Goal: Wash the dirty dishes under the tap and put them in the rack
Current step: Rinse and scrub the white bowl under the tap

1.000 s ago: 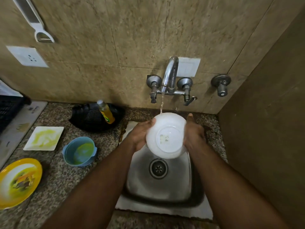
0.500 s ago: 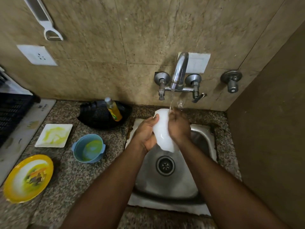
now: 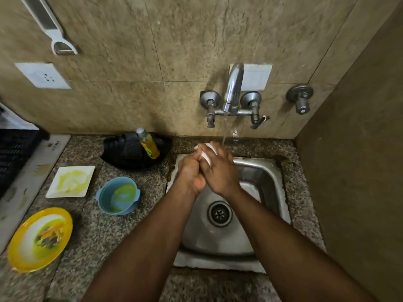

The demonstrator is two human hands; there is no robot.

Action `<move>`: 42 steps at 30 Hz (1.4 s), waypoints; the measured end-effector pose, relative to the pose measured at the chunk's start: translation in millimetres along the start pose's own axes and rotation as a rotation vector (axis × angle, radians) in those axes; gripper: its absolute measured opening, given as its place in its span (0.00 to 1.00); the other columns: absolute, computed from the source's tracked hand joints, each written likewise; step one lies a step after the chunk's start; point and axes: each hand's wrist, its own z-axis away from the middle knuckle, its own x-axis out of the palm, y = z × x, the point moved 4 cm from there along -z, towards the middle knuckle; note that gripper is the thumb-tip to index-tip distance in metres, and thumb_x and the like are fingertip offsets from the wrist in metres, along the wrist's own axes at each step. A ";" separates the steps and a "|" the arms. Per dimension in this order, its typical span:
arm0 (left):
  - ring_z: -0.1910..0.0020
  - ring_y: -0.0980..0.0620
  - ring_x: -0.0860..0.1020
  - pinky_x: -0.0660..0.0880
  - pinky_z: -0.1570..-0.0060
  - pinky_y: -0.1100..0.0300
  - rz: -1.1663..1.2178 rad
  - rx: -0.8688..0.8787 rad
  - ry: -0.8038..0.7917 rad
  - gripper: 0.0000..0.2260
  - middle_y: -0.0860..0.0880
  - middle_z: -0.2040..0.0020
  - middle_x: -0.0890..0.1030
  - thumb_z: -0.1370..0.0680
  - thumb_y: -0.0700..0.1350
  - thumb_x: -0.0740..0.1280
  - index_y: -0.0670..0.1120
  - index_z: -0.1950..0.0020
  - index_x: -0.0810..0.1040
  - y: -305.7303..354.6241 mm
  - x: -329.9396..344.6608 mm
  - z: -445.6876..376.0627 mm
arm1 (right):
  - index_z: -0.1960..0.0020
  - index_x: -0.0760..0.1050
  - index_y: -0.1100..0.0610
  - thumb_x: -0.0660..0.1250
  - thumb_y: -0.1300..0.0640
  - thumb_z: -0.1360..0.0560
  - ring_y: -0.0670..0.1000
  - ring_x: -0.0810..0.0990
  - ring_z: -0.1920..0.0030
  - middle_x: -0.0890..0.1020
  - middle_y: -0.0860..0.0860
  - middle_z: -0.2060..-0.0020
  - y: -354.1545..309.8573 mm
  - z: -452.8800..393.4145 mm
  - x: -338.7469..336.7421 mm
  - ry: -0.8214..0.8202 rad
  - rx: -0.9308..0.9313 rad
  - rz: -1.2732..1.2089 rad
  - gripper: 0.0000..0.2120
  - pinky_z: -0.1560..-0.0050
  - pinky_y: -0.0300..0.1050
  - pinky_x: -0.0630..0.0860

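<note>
A white bowl is held over the back of the steel sink, mostly hidden between my hands. My left hand grips it from the left. My right hand covers it from the right, fingers wrapped over it. Water runs from the tap onto my right hand and the bowl. On the counter to the left wait a dirty blue bowl, a white square plate smeared yellow, and a yellow plate with food remains.
A black basket holding a yellow soap bottle sits behind the blue bowl. A black rack shows at the far left edge. A side wall stands close on the right. A peeler hangs on the tiled wall.
The bowl went from facing me bottom-up to edge-on, and now sits almost fully covered by my hands. Both hands closed together and shifted left under the stream.
</note>
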 end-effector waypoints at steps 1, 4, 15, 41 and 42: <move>0.38 0.40 0.81 0.73 0.29 0.45 0.023 0.002 -0.013 0.13 0.37 0.39 0.83 0.15 0.45 0.62 0.38 0.39 0.81 1.9 1.2 -0.6 | 0.23 0.60 0.35 0.45 0.35 0.23 0.56 0.59 0.21 0.62 0.46 0.21 -1.7 -9.5 2.0 0.000 0.010 -0.068 0.29 0.24 0.59 0.60; 0.46 0.40 0.82 0.76 0.37 0.42 -0.007 0.005 -0.029 0.12 0.37 0.47 0.84 0.15 0.44 0.61 0.37 0.42 0.80 6.0 7.5 6.0 | 0.27 0.74 0.45 0.49 0.44 0.23 0.53 0.70 0.25 0.74 0.48 0.26 5.8 -40.2 -2.7 -0.029 0.138 -0.412 0.28 0.24 0.52 0.64; 0.40 0.32 0.79 0.76 0.45 0.31 -0.026 -0.086 0.011 0.20 0.32 0.38 0.80 0.16 0.48 0.63 0.33 0.32 0.73 25.6 10.8 -4.0 | 0.22 0.58 0.33 0.74 0.24 0.38 0.49 0.72 0.28 0.69 0.46 0.25 48.8 0.8 -12.1 -0.104 0.213 -0.624 0.49 0.31 0.51 0.74; 0.29 0.36 0.76 0.68 0.26 0.38 0.112 -0.095 -0.168 0.30 0.35 0.30 0.77 0.18 0.59 0.64 0.37 0.25 0.72 -16.4 40.9 -12.7 | 0.24 0.66 0.42 0.47 0.16 0.33 0.57 0.76 0.31 0.75 0.52 0.29 27.5 -12.3 -36.3 -0.045 0.392 -0.292 0.46 0.32 0.55 0.73; 0.30 0.36 0.76 0.68 0.26 0.38 0.152 -0.096 -0.183 0.31 0.34 0.30 0.77 0.18 0.60 0.64 0.37 0.26 0.72 -13.4 44.6 -14.5 | 0.23 0.63 0.39 0.46 0.15 0.33 0.55 0.75 0.31 0.75 0.50 0.28 26.6 -9.8 -33.3 -0.031 0.317 -0.283 0.46 0.32 0.55 0.73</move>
